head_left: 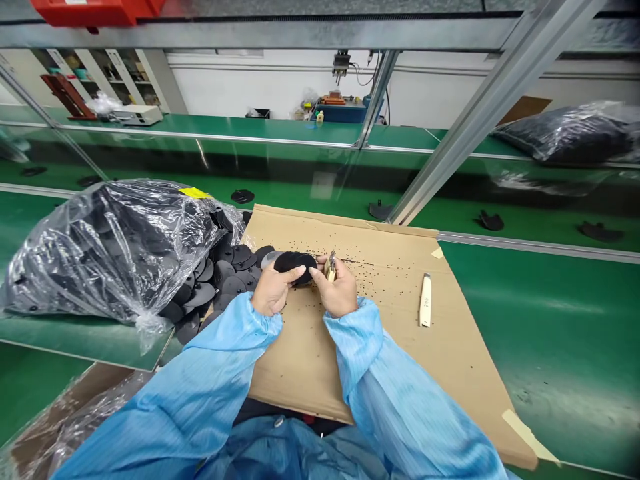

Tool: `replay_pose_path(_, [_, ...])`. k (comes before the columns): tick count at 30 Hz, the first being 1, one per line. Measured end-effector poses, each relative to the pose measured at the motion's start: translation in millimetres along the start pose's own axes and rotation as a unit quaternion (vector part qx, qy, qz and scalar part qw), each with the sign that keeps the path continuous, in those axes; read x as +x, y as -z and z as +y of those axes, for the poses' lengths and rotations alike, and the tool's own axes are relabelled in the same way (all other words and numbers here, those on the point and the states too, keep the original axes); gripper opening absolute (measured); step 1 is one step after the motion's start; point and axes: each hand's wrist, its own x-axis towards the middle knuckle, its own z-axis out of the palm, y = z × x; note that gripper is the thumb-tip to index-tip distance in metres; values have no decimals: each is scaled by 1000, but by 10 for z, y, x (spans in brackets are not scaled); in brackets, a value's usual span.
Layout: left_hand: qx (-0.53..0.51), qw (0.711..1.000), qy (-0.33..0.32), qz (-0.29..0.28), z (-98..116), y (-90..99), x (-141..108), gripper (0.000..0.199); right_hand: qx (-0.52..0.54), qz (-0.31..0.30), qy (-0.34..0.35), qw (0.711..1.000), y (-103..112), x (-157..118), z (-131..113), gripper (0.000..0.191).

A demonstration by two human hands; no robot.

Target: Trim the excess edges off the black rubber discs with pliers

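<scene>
My left hand (pixel 273 288) grips a flat black plastic disc (pixel 294 265) by its near edge, thumb on top. Close beside it, my right hand (pixel 341 291) is closed around a small cream-handled tool (pixel 331 267) with a metal tip pointing up; its exact kind is hard to make out. The right thumb reaches to the disc's right edge. Both hands are above a cardboard sheet (pixel 295 360) strewn with tiny black crumbs. To the left lies a heap of similar black discs (pixel 233 277), spilling from a clear plastic bag (pixel 115 247).
A cream-coloured, knife-like tool (pixel 425 300) lies on the cardboard's right. Loose black parts (pixel 490 221) rest on the green bench (pixel 560 313) behind. A slanting metal post (pixel 465 133) rises at the cardboard's far right corner. An open carton (pixel 75 413) stands low on the left.
</scene>
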Motion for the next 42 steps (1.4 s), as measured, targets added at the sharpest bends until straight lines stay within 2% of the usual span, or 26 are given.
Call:
replay_pose_path(8, [-7,1000,-12,-5,-40,43,52,42,19,-10,-27,999,-5,26,74,32])
replay_pose_path(15, [-2,999,-50,-14,-73,43,52,38,22,25,-37,999,-23,6,2,30])
replay_pose_path(22, [26,999,-34,-24,-44,37,47,37,32,-23,-39,998,7,14,-51,33])
replay_pose_path(28, [58,996,-34,-63,-50,81,48,31,172,-55,-127,975,14,51,-67,48])
replay_pose_path(33, [64,993,-20,-96,-76,95,44,29,196,-48,-185,962,26,69,-70,53])
replay_pose_path(35, [54,994,-17,-89,-73,80,41,30,180,-41,-168,968,15,63,-62,50])
replay_pose_path(38, [14,998,4,-53,-44,60,50,34,152,-39,-92,983,-11,33,-65,42])
replay_pose_path(42, [-22,995,100,-9,21,66,77,22,115,-47,12,992,-25,-37,-121,33])
